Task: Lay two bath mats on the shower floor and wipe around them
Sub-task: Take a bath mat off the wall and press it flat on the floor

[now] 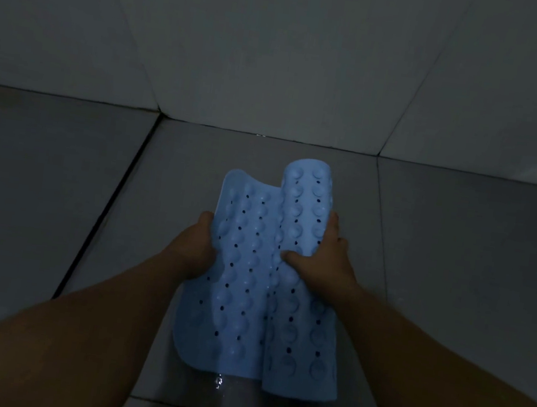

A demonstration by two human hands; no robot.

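Head view — bath mat (pixel 251 269) lengthwise away, right side curled.

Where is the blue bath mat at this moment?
In the head view the blue bath mat is at centre, held above the grey tiled floor, with the left hand gripping its left edge and the right hand gripping its curled right side.

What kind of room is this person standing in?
Most likely a dim bathroom or shower stall. Large glossy floor tiles meet a tiled wall, wet glints show on the floor, and both hands hold a blue bath mat covered in suction cups and drain holes.
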